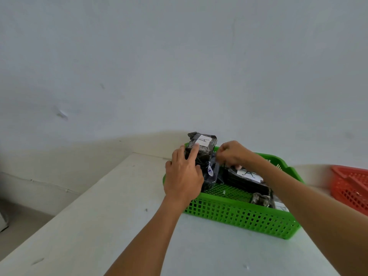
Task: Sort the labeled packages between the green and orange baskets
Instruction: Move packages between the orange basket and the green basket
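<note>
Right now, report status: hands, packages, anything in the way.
Left hand flat against upright A package, green basket far end. Right hand pinching small dark package beside it. Second A package lying inside. Orange basket off right, nothing blocking.

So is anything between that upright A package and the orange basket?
Yes: the right hand, pinching a small dark package, and its forearm cross the way from the upright A package to the orange basket, as does the right wall of the green basket.
</note>
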A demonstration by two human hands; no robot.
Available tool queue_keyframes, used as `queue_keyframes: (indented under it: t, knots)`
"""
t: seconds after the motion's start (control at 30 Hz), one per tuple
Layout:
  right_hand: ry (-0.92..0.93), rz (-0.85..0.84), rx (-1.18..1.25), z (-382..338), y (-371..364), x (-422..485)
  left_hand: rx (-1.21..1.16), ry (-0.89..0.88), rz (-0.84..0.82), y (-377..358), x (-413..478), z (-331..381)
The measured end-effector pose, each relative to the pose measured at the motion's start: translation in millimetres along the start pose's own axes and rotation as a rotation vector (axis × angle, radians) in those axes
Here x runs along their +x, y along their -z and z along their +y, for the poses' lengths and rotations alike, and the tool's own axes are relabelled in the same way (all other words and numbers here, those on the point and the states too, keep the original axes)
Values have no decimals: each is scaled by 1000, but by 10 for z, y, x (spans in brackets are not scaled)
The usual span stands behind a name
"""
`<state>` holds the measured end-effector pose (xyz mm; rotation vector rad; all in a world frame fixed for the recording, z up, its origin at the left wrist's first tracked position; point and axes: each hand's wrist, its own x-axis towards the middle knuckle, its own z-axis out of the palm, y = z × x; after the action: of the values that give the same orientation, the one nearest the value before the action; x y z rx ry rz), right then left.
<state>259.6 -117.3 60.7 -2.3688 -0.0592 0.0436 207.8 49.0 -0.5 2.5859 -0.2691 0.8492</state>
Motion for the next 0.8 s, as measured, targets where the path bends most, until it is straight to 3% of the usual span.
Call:
queue_keyframes:
  t: [0.1, 0.2, 0.5, 0.7, 0.8]
  knots:
    - [87, -140, -244, 66, -148, -76, 29, -19, -87, -13, 32, -10]
    - [99, -61, -383, 80, -264, -63, 23, 13, -86, -13, 32, 0]
    - [-144, -69, 171, 269, -43, -174, 15, 92, -76, -30, 28, 24]
    - [-197, 4, 169, 486, 175, -177, 24, 120, -96, -32, 32, 37]
    - [-146, -87, -25, 574, 257, -184, 30, 118, -87, -35, 33, 44]
